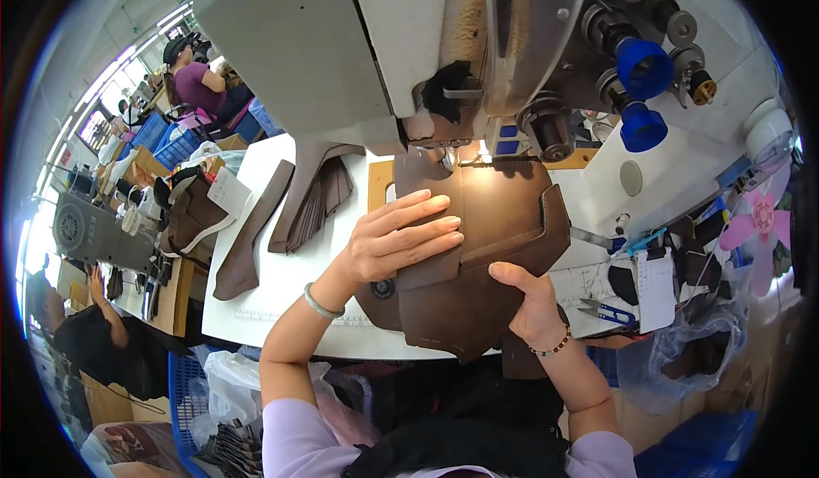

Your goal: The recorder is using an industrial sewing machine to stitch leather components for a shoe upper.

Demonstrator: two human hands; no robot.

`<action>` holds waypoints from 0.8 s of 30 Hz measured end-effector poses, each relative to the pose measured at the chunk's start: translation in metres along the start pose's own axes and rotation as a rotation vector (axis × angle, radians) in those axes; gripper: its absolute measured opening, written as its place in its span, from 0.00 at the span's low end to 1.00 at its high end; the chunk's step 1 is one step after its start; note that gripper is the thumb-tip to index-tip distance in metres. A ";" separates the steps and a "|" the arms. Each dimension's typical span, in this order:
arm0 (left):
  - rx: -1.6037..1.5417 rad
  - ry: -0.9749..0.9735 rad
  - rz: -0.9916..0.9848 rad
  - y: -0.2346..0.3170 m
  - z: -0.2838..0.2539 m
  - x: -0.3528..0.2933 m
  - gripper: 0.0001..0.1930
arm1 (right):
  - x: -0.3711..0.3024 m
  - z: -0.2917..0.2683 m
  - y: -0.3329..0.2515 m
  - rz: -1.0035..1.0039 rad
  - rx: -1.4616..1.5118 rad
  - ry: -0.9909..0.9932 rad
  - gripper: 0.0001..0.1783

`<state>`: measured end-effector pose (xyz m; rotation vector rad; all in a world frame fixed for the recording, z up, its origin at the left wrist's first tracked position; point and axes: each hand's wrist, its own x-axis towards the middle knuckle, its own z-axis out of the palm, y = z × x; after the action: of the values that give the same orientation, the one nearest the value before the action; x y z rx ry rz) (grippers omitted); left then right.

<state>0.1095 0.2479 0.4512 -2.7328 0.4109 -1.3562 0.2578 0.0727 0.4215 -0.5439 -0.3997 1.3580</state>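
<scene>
A brown leather shoe upper piece [503, 209], made of overlapping stitched panels, lies under the head of a sewing machine [299, 51]. Its far edge reaches the lit stitching area near the presser foot [450, 160]. My left hand [405, 237] rests on the leather's left part, fingers stretched out flat side by side. At the near right, my right hand [533, 303] grips the leather with the thumb on top. The other fingers of that hand are hidden beneath it. A lower flap of leather hangs toward me at the table's front edge.
Left of the work lie a stack of brown leather pieces [320, 196] and a long curved one [256, 239] on the white table [281, 303]. Blue-handled thread snips [610, 313] and a white pad [655, 290] lie right. A brown boot [192, 213] stands left; co-workers sit beyond.
</scene>
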 end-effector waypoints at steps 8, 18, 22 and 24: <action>0.075 0.047 0.070 -0.003 0.007 -0.004 0.11 | 0.000 0.001 0.001 -0.035 -0.005 0.015 0.19; 0.196 0.121 0.154 -0.003 0.017 -0.003 0.09 | 0.001 -0.002 0.002 -0.058 -0.052 0.026 0.17; 0.197 0.121 0.159 -0.003 0.016 -0.003 0.10 | 0.001 -0.001 0.001 -0.036 -0.047 0.025 0.17; 0.197 0.126 0.162 -0.003 0.016 -0.002 0.10 | 0.000 0.000 0.000 -0.035 -0.041 0.008 0.17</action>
<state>0.1214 0.2507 0.4401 -2.4100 0.4682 -1.4462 0.2581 0.0731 0.4216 -0.5733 -0.4292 1.3164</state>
